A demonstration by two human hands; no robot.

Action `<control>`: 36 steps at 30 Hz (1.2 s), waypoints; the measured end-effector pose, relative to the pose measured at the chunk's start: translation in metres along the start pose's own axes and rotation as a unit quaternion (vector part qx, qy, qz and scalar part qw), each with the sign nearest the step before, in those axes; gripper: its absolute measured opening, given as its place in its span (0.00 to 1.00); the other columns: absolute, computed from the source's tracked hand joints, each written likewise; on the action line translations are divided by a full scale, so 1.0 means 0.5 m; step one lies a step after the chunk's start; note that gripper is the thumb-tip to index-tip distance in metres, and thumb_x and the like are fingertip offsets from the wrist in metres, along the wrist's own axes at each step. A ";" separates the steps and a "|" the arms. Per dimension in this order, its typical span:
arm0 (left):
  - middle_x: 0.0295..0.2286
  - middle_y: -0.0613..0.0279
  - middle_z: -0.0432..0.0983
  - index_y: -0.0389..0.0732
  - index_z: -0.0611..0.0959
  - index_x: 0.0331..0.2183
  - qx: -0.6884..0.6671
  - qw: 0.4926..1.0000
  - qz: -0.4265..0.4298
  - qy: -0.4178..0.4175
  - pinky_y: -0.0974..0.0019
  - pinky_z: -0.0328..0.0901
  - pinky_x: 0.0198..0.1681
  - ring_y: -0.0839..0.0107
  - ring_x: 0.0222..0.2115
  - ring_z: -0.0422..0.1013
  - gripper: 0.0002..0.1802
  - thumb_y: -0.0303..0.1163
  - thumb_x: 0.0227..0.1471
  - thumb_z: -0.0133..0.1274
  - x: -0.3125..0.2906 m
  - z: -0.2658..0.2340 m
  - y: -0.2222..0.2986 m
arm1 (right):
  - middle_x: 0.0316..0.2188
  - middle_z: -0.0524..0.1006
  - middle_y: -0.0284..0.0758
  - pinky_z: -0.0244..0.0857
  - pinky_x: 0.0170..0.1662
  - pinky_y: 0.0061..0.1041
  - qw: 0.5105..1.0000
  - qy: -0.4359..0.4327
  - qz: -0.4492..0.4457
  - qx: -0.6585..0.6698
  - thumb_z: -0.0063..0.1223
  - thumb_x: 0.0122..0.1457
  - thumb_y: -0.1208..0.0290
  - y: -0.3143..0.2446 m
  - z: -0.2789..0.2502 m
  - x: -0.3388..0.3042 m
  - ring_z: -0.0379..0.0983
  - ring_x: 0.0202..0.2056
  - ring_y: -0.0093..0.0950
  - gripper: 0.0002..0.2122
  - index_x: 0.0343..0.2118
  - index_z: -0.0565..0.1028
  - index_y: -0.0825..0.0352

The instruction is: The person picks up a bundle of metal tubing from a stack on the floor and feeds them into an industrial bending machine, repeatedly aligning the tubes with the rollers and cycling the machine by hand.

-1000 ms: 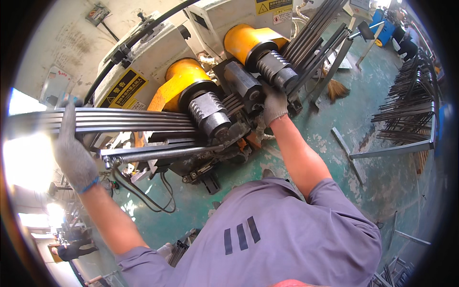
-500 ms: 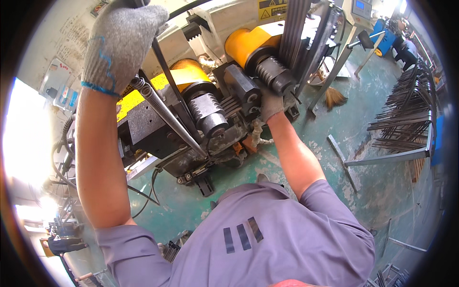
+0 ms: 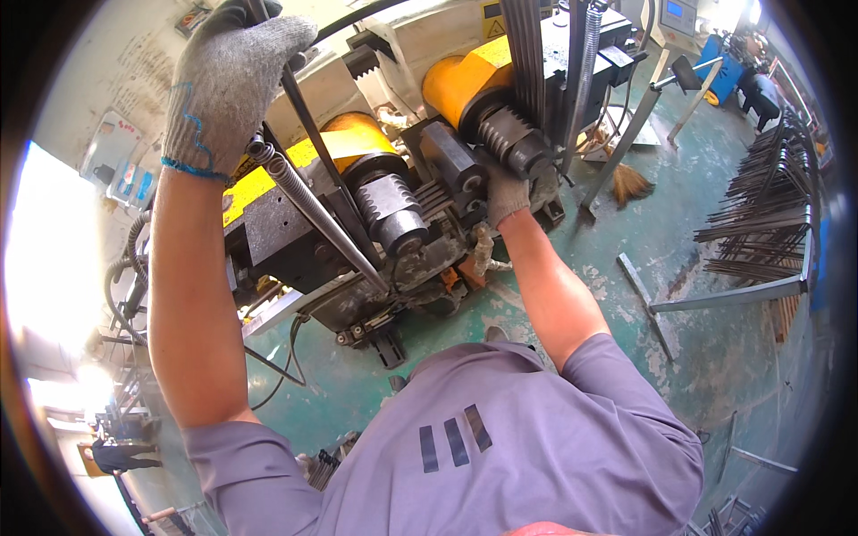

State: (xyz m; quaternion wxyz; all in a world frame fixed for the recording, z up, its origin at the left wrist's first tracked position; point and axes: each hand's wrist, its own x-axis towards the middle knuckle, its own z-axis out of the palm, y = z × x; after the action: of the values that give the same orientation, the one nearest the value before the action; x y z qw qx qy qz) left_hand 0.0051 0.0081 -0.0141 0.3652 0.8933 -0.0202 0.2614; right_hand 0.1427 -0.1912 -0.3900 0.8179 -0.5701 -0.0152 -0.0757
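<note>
My left hand (image 3: 231, 87), in a grey knitted glove with a blue cuff edge, is raised at the upper left. Its fingers close round a thin dark metal rod (image 3: 313, 134) that slants down in front of the machine. A coil spring (image 3: 290, 186) runs beside that rod. Lower and to the right, my gloved right hand (image 3: 507, 192) reaches in between a dark hexagonal block (image 3: 451, 156) and a black ridged roller (image 3: 511, 136). The machine hides its fingers. Another ridged roller (image 3: 389, 204) sits under the left yellow housing (image 3: 356, 138).
A bundle of dark bars (image 3: 525, 54) and a second spring (image 3: 585, 76) stand over the machine's right side. A broom head (image 3: 630, 185) lies on the green floor. At the right a metal rack (image 3: 733, 295) holds many thin rods. Cables (image 3: 290, 357) hang at lower left.
The bundle of bars and the spring on the right have swung left and stand more upright, uncovering a dark part of the machine. Both hands keep nearly the same places.
</note>
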 end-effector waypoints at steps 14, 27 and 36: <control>0.27 0.59 0.74 0.36 0.80 0.38 0.101 0.982 -0.036 0.154 0.64 0.68 0.41 0.67 0.30 0.72 0.08 0.30 0.60 0.53 -0.041 0.058 0.178 | 0.49 0.80 0.35 0.73 0.49 0.28 1.000 -0.001 0.024 0.013 0.70 0.57 0.67 -0.055 0.009 -0.027 0.77 0.47 0.26 0.21 0.53 0.80 0.68; 0.31 0.53 0.79 0.30 0.81 0.44 0.113 0.984 -0.008 0.139 0.62 0.68 0.51 0.63 0.37 0.76 0.15 0.32 0.61 0.52 -0.013 0.036 0.120 | 0.52 0.77 0.38 0.72 0.54 0.32 1.000 -0.010 0.021 0.008 0.69 0.59 0.69 -0.019 0.004 -0.005 0.75 0.50 0.29 0.26 0.59 0.73 0.72; 0.34 0.48 0.82 0.27 0.81 0.47 0.192 0.978 0.052 0.062 0.61 0.67 0.57 0.61 0.41 0.78 0.20 0.34 0.61 0.52 0.028 -0.057 -0.025 | 0.49 0.79 0.38 0.73 0.50 0.30 0.996 -0.020 0.083 0.039 0.66 0.61 0.70 -0.008 0.003 -0.009 0.77 0.48 0.28 0.24 0.57 0.74 0.73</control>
State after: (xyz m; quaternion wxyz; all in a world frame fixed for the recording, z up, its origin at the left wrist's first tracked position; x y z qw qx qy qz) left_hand 0.0070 0.0384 0.0015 0.1737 0.9266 0.0065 0.3334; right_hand 0.1379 -0.1906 -0.3862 0.8427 -0.5383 0.0125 0.0043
